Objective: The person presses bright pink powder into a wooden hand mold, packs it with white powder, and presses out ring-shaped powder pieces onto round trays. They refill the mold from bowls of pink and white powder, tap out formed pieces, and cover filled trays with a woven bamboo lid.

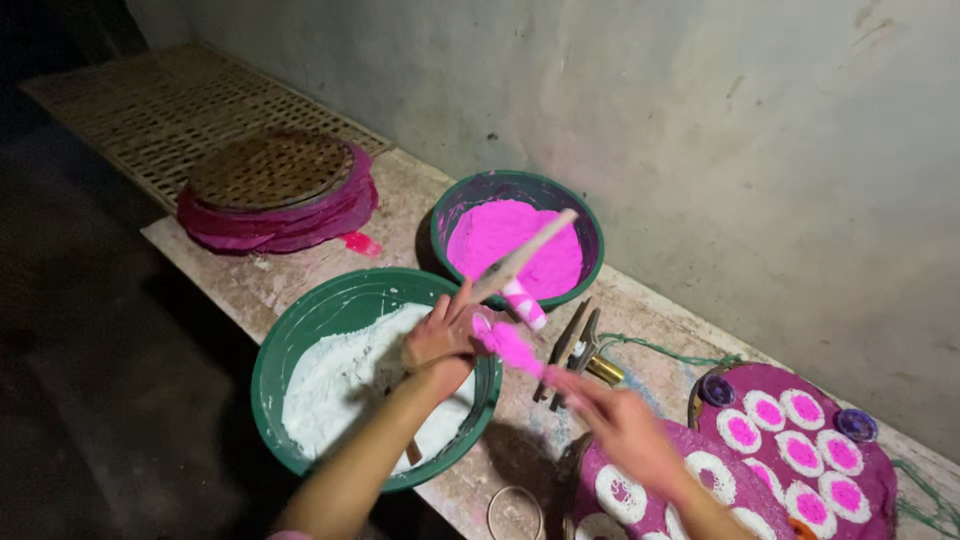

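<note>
Stick (523, 262) (pale, pink-stained) pinched in left hand (443, 340) fingers above green bowl of white powder (345, 385). Right hand (622, 425) blurred, fingers extended toward pink lump (508, 345); grip unclear. Bowl of pink powder (515, 240) behind.

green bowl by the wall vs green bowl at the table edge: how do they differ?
The far bowl holds bright pink powder; the near bowl holds white powder. The far bowl looks smaller, the near bowl wider. The left hand hovers over the near bowl's rim, holding a pink-stained stick that crosses in front of the far bowl. Both are round, green and sit on the same table.
</note>
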